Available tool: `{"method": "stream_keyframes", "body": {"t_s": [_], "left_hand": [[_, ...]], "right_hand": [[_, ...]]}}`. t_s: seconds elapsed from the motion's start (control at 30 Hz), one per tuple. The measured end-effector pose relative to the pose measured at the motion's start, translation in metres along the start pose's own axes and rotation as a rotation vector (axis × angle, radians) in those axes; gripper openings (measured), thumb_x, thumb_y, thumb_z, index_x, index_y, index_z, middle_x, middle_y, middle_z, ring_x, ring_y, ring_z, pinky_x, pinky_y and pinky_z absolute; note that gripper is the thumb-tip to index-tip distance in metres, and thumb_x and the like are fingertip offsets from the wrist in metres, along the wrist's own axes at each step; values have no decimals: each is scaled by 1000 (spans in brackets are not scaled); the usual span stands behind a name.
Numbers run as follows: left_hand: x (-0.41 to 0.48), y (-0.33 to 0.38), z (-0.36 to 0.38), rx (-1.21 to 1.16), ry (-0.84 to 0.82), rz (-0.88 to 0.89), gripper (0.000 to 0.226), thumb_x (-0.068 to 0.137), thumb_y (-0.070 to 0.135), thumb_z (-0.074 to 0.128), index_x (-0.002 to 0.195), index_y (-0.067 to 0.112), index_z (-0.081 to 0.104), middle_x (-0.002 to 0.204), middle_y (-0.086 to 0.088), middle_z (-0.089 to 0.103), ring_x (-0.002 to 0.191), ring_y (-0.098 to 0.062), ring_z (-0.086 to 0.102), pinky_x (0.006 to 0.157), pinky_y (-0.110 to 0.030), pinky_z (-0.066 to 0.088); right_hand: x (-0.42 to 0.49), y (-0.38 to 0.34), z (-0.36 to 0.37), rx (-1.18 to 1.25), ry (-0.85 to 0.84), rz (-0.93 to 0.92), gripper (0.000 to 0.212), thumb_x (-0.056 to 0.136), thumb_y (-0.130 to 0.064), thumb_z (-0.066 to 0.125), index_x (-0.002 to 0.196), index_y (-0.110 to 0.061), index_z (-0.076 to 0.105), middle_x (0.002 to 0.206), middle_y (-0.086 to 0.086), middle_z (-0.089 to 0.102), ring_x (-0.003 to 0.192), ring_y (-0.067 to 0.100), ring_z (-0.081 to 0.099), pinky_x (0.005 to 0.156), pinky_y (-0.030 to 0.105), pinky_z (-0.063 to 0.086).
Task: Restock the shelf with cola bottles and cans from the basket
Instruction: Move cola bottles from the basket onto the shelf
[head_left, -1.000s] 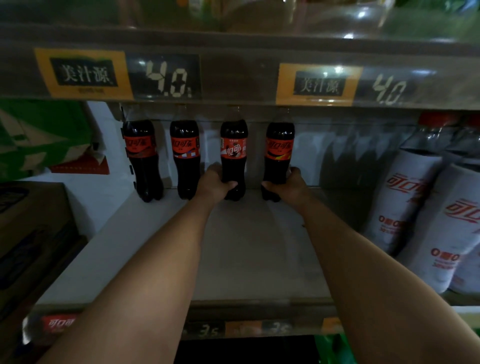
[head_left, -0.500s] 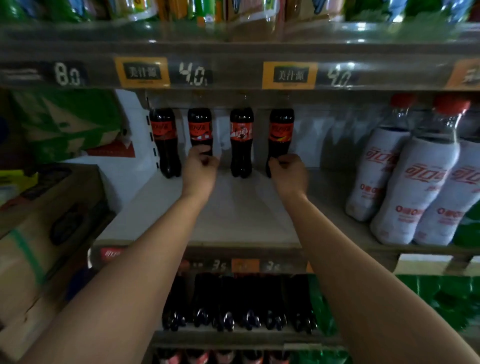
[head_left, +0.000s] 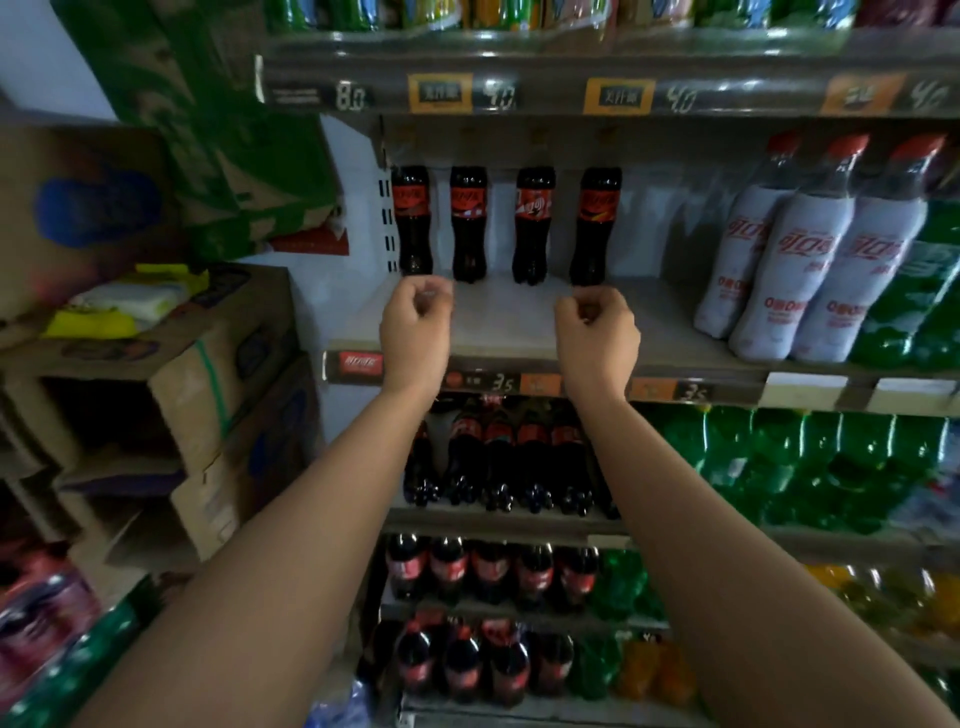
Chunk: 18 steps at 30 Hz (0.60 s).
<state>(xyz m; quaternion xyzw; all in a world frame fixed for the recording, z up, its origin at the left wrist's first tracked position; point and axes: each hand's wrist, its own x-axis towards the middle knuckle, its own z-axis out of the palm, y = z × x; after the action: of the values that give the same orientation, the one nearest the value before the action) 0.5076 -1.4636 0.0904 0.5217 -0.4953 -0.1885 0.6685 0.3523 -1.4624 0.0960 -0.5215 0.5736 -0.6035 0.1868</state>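
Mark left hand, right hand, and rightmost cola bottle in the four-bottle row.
left hand (head_left: 415, 325), head view, back of the hand.
right hand (head_left: 600, 335), head view, back of the hand.
rightmost cola bottle (head_left: 595, 224), head view, middle of the body.

Both hands, left hand (head_left: 415, 325) and right hand (head_left: 597, 338), curled, holding nothing.

You face four black colas (head_left: 532, 223) with red labels on a pale grey shelf (head_left: 498, 322). To your right, the white bottles (head_left: 810, 270) carry red caps and red lettering, and the green bottles (head_left: 914, 306) beside them are plain green. Above you, the dark strip (head_left: 545, 93) bears orange tags (head_left: 618, 96) and pale digits. To your left, the box (head_left: 218, 130) is green, mottled lighter, and the brown cartons (head_left: 197, 374) show blue print and a green strap.
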Motion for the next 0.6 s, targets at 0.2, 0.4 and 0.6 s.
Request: {"method": "stream_keyframes", "body": {"t_s": [0.2,0.4,0.6], "left_hand": [[-89,6,-70,-95,-199,-207,12,98,23,51,99,14,59,78,3,62,61,-8,55,53,-18,45],[-187,19,-145,-54,-277,-255,15,97,29,52,99,19,62,82,5,64,66,-7,58,60,-22,47],[-269,48,-212,-64,-333,-275,16,96,30,53,95,16,62,82,3,65,67,-9,59,62,-22,48]], "right_hand": [[-118,-5,-30,109,-52,93,13,91,-25,56,94,-15,64,75,-9,60,63,2,52,54,18,37],[-242,-23,-66,154,-108,237,15,94,-25,54,101,-17,64,81,-1,68,65,9,57,58,23,47],[-345,-47,-118,183,-86,268,16,92,-21,54,82,-16,66,64,-1,59,49,9,42,46,23,35]]}}
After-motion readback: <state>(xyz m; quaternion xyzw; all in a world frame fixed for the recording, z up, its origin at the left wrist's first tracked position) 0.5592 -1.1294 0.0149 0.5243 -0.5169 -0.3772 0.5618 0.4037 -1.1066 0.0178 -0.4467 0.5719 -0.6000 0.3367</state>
